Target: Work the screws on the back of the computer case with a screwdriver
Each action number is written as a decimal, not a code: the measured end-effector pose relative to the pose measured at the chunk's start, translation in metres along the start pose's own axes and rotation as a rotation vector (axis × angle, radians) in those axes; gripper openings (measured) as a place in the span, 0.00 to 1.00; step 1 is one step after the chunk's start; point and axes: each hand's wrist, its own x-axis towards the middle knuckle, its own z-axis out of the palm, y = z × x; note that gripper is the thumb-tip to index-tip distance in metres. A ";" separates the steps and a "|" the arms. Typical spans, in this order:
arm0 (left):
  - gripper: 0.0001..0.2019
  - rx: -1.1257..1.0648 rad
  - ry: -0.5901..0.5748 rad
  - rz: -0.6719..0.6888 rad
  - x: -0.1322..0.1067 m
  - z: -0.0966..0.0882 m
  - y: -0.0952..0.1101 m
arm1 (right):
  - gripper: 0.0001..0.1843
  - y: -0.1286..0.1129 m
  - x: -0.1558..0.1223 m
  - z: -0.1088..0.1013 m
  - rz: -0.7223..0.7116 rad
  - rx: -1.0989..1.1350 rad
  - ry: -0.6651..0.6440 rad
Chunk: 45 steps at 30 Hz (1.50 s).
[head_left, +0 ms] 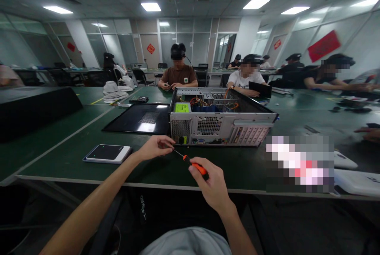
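Note:
My right hand (209,182) is closed around the orange and black handle of a screwdriver (198,168). Its thin metal shaft points up and left. At the shaft's tip, the fingers of my left hand (156,147) are pinched together; anything between them is too small to make out. Both hands are just in front of an open computer case (222,128), which lies on its side with its rear panel towards me. Cables and a green-labelled power supply (182,107) show inside it. A black side panel (139,118) lies flat to the left of the case.
A white and black device (108,153) lies near the green table's (68,156) front edge. Farther back are a white fan (115,95) and a large black case (38,106) at far left. White objects (356,182) lie at right. Several people sit across the table.

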 end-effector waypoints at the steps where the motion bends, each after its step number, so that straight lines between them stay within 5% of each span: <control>1: 0.18 0.119 0.015 0.042 -0.004 0.000 -0.001 | 0.09 -0.007 0.000 0.006 -0.014 -0.017 -0.042; 7: 0.22 0.844 0.168 0.319 -0.011 0.000 -0.009 | 0.20 -0.025 -0.001 0.038 -0.083 -0.085 -0.173; 13: 0.23 1.114 0.269 0.652 -0.001 0.000 -0.021 | 0.22 -0.018 0.008 0.046 -0.157 -0.182 -0.200; 23: 0.23 0.970 0.478 0.719 0.007 0.011 -0.035 | 0.22 -0.011 0.012 0.052 -0.201 -0.228 -0.230; 34: 0.13 0.796 0.347 0.237 0.004 0.015 -0.033 | 0.22 -0.008 0.005 0.059 -0.125 -0.253 -0.263; 40: 0.12 0.798 0.354 0.290 0.004 0.015 -0.031 | 0.21 -0.011 0.006 0.058 -0.104 -0.264 -0.283; 45: 0.14 0.821 0.521 0.544 0.003 0.004 -0.026 | 0.22 -0.014 0.008 0.057 -0.094 -0.279 -0.313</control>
